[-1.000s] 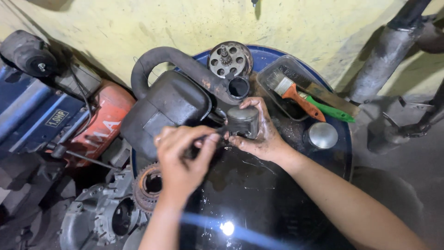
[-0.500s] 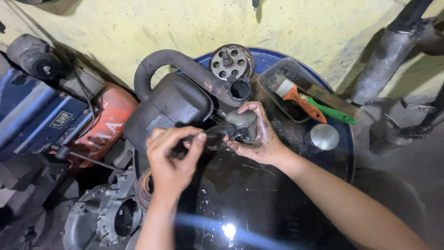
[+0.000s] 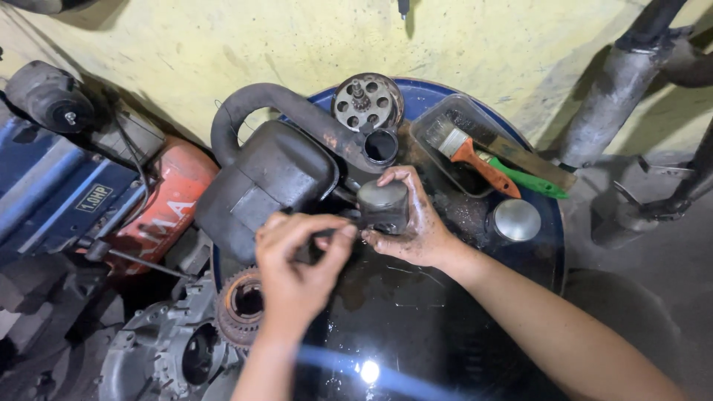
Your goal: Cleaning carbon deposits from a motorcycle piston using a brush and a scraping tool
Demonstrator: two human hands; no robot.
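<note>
Right hand [image 3: 416,234]: we grip the piston [image 3: 383,206], centre of the drum top [image 3: 445,327].
Left hand [image 3: 297,260]: pinched shut at piston's nine o'clock (contents hidden).
Risk: we judge greasy fingers could drop it.

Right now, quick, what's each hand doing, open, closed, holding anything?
Left hand: fingers pinched closed at the side of the piston; whatever they pinch is too small to tell.
Right hand: closed around the grey metal piston, holding it.
</note>
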